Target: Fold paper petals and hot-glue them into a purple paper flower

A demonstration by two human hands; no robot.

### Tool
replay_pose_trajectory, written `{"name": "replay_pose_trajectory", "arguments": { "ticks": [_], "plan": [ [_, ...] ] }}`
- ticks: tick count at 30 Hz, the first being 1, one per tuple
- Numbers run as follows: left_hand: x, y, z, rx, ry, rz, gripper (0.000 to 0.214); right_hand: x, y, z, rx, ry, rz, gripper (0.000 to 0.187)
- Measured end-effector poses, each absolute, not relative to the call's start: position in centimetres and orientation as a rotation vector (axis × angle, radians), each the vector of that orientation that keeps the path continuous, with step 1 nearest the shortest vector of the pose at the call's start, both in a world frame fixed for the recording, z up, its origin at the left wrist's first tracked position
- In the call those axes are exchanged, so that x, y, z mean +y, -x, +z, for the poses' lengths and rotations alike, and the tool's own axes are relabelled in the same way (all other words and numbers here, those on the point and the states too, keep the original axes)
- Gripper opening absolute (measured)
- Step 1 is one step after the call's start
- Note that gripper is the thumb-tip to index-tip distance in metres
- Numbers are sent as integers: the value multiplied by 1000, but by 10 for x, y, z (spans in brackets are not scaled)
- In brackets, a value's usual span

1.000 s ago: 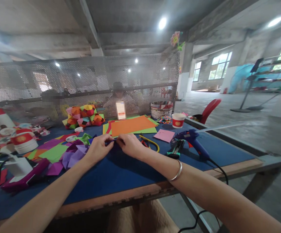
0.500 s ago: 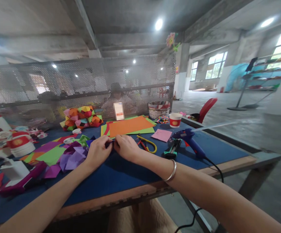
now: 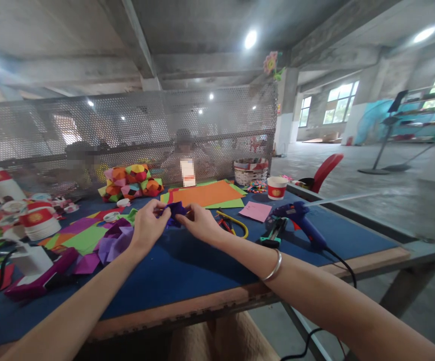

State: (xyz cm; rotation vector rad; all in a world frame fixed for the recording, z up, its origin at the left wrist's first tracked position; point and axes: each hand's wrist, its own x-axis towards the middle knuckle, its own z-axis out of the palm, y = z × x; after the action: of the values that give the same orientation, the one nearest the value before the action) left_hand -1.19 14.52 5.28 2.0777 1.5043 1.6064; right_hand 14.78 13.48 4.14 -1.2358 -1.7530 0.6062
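A small piece of folded dark purple paper (image 3: 176, 213) is pinched between my two hands, just above the blue tabletop (image 3: 157, 281). My left hand (image 3: 148, 225) grips its left side, thumb and fingers closed. On its right side, my right hand (image 3: 200, 223) holds it the same way; a silver bangle circles that wrist. Light purple folded paper pieces (image 3: 116, 243) lie left of my left hand. Behind both hands rests a stack of coloured paper with an orange sheet (image 3: 206, 193) on top. Yellow-and-red handled scissors (image 3: 236, 225) lie just right of my right hand.
Rightward lie a pink note (image 3: 255, 211), a teal-and-black cutter (image 3: 273, 233) and a corded blue glue gun (image 3: 302, 220). A paper cup (image 3: 277, 188) and woven basket (image 3: 250, 172) stand behind. Paper balls (image 3: 131, 183), stacked cups (image 3: 39, 221) and a purple-and-white device (image 3: 40, 276) occupy the left. A mesh partition (image 3: 210, 120) rises behind.
My hands have lifted slightly and drawn a little apart, so the dark purple paper between them shows more. The whole view has shifted slightly.
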Motion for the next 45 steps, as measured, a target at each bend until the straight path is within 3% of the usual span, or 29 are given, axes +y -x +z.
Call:
{"name": "replay_pose_trajectory", "arguments": {
  "ticks": [6, 14, 23, 35, 45],
  "plan": [
    [148, 13, 49, 1423, -1771, 1467, 17, 144, -149, 36, -1653, 1208, 571, 12],
    [147, 11, 50, 1127, -1984, 1316, 28, 147, -157, 35, -1850, 1095, 394, 11],
    [147, 16, 47, 1164, -1708, 1293, 43, 142, -153, 34, -1893, 1048, 372, 3],
    [141, 14, 53, 1165, -1574, 1283, 36, 141, -153, 33, -1895, 999, 389, 7],
    [136, 11, 58, 1105, -1400, 1240, 45, 143, -155, 32, -1860, 888, 392, 6]
  ]
}}
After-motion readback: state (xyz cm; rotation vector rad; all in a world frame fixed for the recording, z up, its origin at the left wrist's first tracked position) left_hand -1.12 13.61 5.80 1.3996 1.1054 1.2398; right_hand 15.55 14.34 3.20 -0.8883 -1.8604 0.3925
